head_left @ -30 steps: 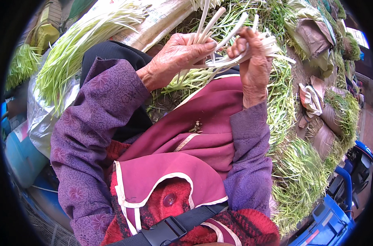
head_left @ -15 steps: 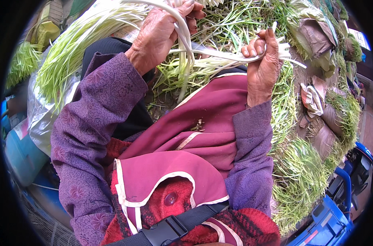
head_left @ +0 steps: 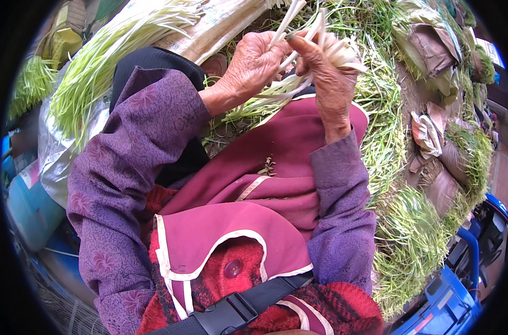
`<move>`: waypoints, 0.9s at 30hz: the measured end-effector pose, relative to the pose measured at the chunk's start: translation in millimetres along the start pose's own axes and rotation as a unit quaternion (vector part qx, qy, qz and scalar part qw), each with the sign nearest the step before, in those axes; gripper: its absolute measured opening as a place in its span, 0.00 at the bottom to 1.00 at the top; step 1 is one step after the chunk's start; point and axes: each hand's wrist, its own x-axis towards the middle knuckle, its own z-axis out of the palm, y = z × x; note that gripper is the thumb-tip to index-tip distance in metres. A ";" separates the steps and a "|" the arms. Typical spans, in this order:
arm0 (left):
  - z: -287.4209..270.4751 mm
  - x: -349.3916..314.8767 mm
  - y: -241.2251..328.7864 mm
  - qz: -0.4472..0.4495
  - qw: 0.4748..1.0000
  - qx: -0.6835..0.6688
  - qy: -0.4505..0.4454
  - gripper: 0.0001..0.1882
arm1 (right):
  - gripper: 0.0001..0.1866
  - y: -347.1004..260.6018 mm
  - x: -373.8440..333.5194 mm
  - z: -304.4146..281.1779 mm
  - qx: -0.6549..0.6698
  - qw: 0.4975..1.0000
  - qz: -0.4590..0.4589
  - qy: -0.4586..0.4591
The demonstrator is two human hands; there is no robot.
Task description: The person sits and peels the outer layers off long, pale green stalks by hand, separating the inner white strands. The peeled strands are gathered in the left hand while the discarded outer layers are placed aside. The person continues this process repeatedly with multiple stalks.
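White stalks [head_left: 343, 56] bunch up at the far edge of the apron [head_left: 290, 139], and this looks like sorting, the pale ends being evened up! The left hand [head_left: 251, 64], just beyond the apron's far edge, is curled tight, thumb and fingers pinching a few stalks. The right hand [head_left: 332, 84], over that edge, folds round the thicker bunch, some fingers hidden, thumb close to the left fingertips. The next move, I'd judge, calls for a steady right grip while the left brings its stalks level.
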 end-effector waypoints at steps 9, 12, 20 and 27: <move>-24.1 21.6 11.0 0.125 0.991 0.040 0.039 0.16 | 0.06 -7.8 12.8 -23.9 0.129 0.964 -0.072 0.223; -28.6 20.0 23.7 0.110 0.993 0.036 0.005 0.15 | 0.08 -9.3 12.6 -28.7 0.151 0.963 -0.011 0.221; -16.7 5.6 36.9 0.005 0.994 -0.031 -0.109 0.23 | 0.10 -3.0 6.1 -11.1 0.215 0.968 0.131 0.014; -18.7 8.9 34.7 -0.050 0.979 -0.008 -0.197 0.20 | 0.05 -9.1 2.5 -10.4 0.137 0.977 0.142 -0.079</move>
